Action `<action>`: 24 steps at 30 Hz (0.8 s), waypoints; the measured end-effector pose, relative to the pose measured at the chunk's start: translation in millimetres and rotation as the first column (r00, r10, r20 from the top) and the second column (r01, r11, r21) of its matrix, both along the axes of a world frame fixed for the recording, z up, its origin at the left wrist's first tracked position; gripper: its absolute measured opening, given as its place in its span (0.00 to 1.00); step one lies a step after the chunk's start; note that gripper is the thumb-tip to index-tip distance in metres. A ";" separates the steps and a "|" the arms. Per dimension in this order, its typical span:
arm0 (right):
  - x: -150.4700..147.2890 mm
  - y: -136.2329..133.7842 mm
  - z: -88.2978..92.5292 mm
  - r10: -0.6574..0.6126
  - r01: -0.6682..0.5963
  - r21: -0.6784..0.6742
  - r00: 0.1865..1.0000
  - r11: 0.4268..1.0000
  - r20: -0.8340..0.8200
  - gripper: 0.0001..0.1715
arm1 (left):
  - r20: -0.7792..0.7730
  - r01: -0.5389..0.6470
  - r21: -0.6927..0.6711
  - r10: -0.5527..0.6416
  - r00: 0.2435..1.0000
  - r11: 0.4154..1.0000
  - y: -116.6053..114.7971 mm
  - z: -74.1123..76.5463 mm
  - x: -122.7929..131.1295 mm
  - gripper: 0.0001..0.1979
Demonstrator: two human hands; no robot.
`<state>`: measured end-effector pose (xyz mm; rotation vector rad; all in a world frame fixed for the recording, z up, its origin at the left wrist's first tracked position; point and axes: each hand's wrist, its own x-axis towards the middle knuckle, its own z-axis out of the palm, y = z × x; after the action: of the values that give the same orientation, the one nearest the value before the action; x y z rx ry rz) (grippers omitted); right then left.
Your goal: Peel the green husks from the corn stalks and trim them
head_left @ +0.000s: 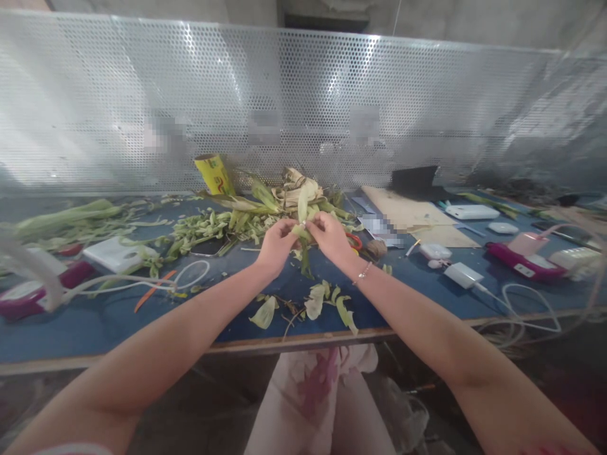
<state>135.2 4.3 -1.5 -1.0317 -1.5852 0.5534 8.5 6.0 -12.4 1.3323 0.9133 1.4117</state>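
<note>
Both of my hands meet above the middle of the blue table, fingertips nearly touching. Between them stands a pale green corn husk (303,201), its upper end pointing up and a darker green end hanging below. My left hand (277,245) pinches it from one side, and my right hand (331,236), with a bracelet at the wrist, pinches it from the other. The exact fold under the fingertips is hidden. Behind them lies a heap of husks (265,201). Short, knotted-looking green pieces (202,229) are piled to the left. Loose husk scraps (315,302) lie near the front edge.
A perforated metal screen (303,82) closes off the back. A yellow tube (215,175) leans near it. Red-handled scissors (353,241) lie by my right wrist. Cardboard (403,212), white chargers (463,276) and a purple power strip (524,262) are at right; cables (137,284) cross the left.
</note>
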 end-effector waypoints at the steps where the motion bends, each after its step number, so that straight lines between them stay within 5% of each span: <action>1: 0.3 0.0 0.1 -0.012 0.011 0.021 1.000 1.000 0.022 0.12 | -0.009 0.017 -0.028 -0.017 1.000 0.999 -0.8 0.7 0.5 0.16; 12: 3.4 2.7 0.1 -0.030 0.026 0.068 0.997 0.997 0.070 0.12 | 0.038 0.113 -0.185 -0.108 0.993 0.976 -2.7 3.3 1.2 0.13; 24: 6.5 3.8 0.0 0.079 -0.080 -0.060 0.997 0.995 -0.018 0.15 | 0.088 0.213 -0.235 -0.198 0.976 0.948 -6.2 5.7 1.9 0.12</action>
<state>141.7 8.0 -1.5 -1.0101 -1.6097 0.6658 10.4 -0.2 -6.8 1.1555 0.8489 1.1359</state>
